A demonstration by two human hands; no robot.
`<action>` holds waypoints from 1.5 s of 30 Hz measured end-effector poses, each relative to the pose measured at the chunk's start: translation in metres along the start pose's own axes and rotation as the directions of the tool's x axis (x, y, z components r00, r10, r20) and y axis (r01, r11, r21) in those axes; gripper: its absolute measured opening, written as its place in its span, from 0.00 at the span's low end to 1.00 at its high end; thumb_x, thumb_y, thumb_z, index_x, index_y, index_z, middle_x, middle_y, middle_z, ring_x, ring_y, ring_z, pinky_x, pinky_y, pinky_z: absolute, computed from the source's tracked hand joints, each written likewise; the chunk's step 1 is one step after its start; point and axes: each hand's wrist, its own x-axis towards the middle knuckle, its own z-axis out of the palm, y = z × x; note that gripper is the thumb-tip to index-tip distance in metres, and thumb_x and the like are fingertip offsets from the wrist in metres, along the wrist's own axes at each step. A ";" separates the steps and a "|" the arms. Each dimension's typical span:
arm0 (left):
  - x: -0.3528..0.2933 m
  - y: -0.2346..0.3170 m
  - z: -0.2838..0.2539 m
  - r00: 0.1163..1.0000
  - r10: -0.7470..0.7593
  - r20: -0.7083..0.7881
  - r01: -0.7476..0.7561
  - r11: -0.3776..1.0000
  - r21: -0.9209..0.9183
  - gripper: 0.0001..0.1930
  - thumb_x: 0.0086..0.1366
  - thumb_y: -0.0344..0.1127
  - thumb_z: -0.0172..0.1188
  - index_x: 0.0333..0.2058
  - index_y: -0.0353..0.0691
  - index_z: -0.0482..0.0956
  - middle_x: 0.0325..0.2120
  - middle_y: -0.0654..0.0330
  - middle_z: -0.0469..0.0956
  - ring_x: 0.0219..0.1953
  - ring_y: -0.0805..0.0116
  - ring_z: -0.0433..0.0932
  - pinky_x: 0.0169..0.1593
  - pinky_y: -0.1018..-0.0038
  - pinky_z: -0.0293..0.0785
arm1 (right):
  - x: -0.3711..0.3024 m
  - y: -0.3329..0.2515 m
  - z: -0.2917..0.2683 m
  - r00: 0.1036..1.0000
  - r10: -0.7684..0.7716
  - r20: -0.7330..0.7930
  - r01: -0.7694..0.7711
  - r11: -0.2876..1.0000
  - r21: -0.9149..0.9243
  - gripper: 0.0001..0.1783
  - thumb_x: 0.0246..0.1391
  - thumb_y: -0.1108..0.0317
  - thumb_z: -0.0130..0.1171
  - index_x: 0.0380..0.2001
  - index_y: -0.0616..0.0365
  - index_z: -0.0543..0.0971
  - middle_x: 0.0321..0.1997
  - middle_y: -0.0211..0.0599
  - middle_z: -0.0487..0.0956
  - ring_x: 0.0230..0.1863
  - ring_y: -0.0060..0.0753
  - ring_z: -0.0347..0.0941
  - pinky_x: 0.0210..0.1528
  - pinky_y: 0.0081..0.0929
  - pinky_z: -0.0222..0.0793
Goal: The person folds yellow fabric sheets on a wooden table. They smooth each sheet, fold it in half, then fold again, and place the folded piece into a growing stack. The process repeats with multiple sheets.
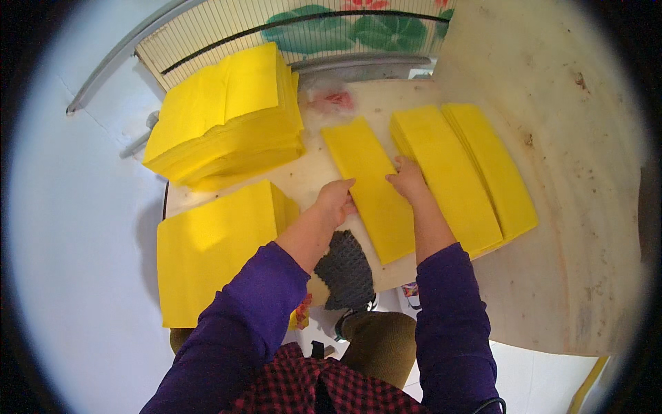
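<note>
Pale table (379, 103), seen from above through a round fisheye view, with a slatted blind (310, 31) painted with green leaves behind it and a tall, stained pale board (572, 172) at the right. At the middle of the table lies a long yellow strip (370, 193), slanting from upper left to lower right, between a person's two bare hands.

On its left long edge is the left hand (336, 200): the thumb tip meets the strip's edge, while the other fingers bend in lower down beside that edge, partly hidden. On the opposite long edge is the right hand (408, 179), a little higher up; its thumb points inward onto the strip and its forefinger stands apart from the thumb, with the rest of the fingers out of sight. Whether either set of fingers is pinching the strip or only resting against it, I cannot tell.

Just right of the right hand are two long yellow stacks (452, 183), side by side. Two bulkier yellow piles sit at the left, one farther back (227, 110) and one nearer (214, 255). Below the left hand is a dark grey textured cloth (347, 269). Purple sleeves (452, 310) cover both forearms.
</note>
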 end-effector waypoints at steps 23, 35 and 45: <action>0.016 -0.012 0.005 0.997 0.079 -0.018 -0.077 0.994 0.073 0.15 0.67 0.30 0.48 0.51 0.34 0.69 0.43 0.50 0.77 0.43 0.52 0.78 0.46 0.54 0.77 | -0.174 -0.009 -0.019 0.994 0.098 0.039 -0.095 0.992 -0.083 0.19 0.53 0.62 0.57 0.45 0.62 0.72 0.37 0.59 0.79 0.41 0.61 0.75 0.44 0.51 0.70; -0.052 0.013 0.077 0.913 0.358 0.195 -0.341 0.933 -0.116 0.12 0.67 0.27 0.47 0.48 0.30 0.71 0.43 0.51 0.77 0.43 0.59 0.78 0.45 0.66 0.76 | -0.204 -0.023 -0.118 0.945 0.038 -0.325 -0.034 0.999 0.018 0.17 0.53 0.69 0.59 0.45 0.62 0.73 0.40 0.53 0.79 0.44 0.52 0.77 0.43 0.36 0.71; -0.008 -0.006 0.163 0.948 0.229 0.223 -0.216 0.973 -0.082 0.14 0.68 0.27 0.46 0.51 0.33 0.69 0.47 0.52 0.76 0.48 0.58 0.77 0.50 0.65 0.74 | -0.162 0.045 -0.168 0.918 0.091 -0.386 -0.088 0.996 0.026 0.15 0.53 0.68 0.60 0.44 0.61 0.75 0.42 0.54 0.79 0.46 0.55 0.76 0.47 0.40 0.71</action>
